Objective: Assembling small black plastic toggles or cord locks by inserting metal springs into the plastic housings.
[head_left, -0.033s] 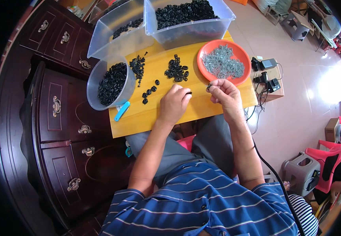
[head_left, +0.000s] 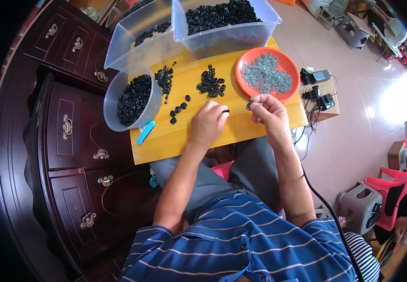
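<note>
Over the yellow tabletop (head_left: 166,141) my left hand (head_left: 207,123) is closed, a small black plastic piece (head_left: 225,111) sticking out between thumb and forefinger. To its right, my right hand (head_left: 270,113) pinches a small dark part with a thin metallic pin (head_left: 248,104) showing at its tip. Just beyond that hand is a red-orange bowl (head_left: 241,80) of grey metal screws (head_left: 267,75). A pile of black ring-shaped parts (head_left: 210,83) lies beyond my left hand. Several black pieces (head_left: 178,109) form a loose row left of it.
Black screw-like parts (head_left: 164,79) lie beside a round clear tub (head_left: 154,108) full of black pieces. A blue-handled tool (head_left: 145,133) rests near the left edge. Two clear bins (head_left: 227,36) stand at the back. Chargers and cables (head_left: 319,77) sit on a box at right; dark drawers (head_left: 72,155) flank the left.
</note>
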Demonstrator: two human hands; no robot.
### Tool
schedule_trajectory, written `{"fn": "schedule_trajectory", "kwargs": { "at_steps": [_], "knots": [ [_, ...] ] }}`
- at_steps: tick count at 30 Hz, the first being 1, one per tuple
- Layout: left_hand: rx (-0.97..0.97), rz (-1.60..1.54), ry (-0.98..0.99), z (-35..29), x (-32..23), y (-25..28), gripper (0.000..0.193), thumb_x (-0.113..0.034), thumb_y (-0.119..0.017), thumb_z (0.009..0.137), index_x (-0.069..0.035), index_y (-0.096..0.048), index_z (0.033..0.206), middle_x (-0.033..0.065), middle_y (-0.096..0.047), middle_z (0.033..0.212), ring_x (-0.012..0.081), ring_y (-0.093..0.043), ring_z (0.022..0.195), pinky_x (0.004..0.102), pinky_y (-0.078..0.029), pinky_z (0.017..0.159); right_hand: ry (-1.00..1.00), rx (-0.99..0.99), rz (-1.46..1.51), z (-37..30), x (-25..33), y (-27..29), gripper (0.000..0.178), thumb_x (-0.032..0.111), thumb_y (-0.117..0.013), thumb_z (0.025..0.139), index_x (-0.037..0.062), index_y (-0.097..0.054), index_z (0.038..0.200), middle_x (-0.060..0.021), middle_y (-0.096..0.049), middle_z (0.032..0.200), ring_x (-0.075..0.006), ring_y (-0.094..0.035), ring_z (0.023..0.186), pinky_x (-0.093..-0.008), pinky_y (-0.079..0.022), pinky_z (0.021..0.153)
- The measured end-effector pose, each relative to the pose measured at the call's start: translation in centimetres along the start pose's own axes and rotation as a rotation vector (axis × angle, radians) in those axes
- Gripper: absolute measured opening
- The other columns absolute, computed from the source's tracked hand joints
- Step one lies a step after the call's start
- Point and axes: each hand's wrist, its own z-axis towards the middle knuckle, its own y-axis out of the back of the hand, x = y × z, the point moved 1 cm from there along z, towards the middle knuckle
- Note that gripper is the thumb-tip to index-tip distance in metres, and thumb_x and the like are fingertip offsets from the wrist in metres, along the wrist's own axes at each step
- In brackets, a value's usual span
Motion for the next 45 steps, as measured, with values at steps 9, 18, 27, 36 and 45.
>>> {"fn": "schedule_trajectory", "kwargs": {
  "at_steps": [9, 18, 27, 36, 45],
  "knots": [
    [-0.045, -0.840, 0.414, -0.9, -0.9, -0.9, 0.008, 0.001, -0.070, 0.094, -0.001, -0.069, 0.102, -0.0002, -0.067, 0.087, 0.0053, -0.062, 0.073, 0.0213, -0.051, 0.065, -0.030, -0.012, 0.088, 0.2, -0.8, 0.3, 0.012, 0.010, -0.070, 0.096, 0.0075, -0.068, 0.107, -0.0011, -0.071, 0.093, -0.0044, -0.059, 0.072, -0.0197, -0.047, 0.068],
    [0.112, -0.973, 0.316, -1.6, -5.6, -1.1, 0.016, 0.005, -0.068, 0.094, 0.000, -0.067, 0.110, -0.0021, -0.066, 0.093, 0.0003, -0.058, 0.077, 0.0165, -0.047, 0.067, -0.158, -0.009, 0.399, 0.2, -1.4, 0.1, 0.011, 0.012, -0.068, 0.098, 0.0101, -0.066, 0.109, -0.0009, -0.070, 0.097, -0.0072, -0.063, 0.078, -0.0225, -0.052, 0.073],
    [0.272, -0.788, 0.172, -1.6, -7.2, -0.9, 0.021, 0.002, -0.071, 0.090, 0.002, -0.073, 0.111, 0.0018, -0.067, 0.095, 0.0038, -0.058, 0.073, 0.0202, -0.049, 0.065, -0.215, 0.009, 0.536, 0.6, -2.5, 0.3, 0.015, 0.009, -0.068, 0.097, 0.0073, -0.064, 0.112, -0.0039, -0.069, 0.098, -0.0089, -0.064, 0.079, -0.0233, -0.056, 0.073],
    [0.163, -0.777, 0.131, -1.8, -7.7, -1.5, 0.020, 0.003, -0.074, 0.088, 0.002, -0.073, 0.108, 0.0074, -0.069, 0.089, 0.0107, -0.064, 0.065, 0.0258, -0.052, 0.061, -0.251, -0.005, 0.621, 0.6, -2.9, 0.4, 0.019, 0.012, -0.070, 0.097, 0.0081, -0.063, 0.114, -0.0028, -0.070, 0.099, -0.0091, -0.065, 0.081, -0.0238, -0.057, 0.071],
    [0.134, -0.752, 0.122, -2.1, -8.0, -1.4, 0.027, 0.004, -0.073, 0.089, 0.000, -0.073, 0.115, 0.0026, -0.068, 0.097, 0.0067, -0.063, 0.075, 0.0224, -0.052, 0.067, -0.234, 0.007, 0.599, 0.6, -3.2, 0.3, 0.021, 0.016, -0.070, 0.097, 0.0090, -0.062, 0.115, -0.0008, -0.068, 0.101, -0.0084, -0.063, 0.081, -0.0235, -0.056, 0.071]
  ]
}}
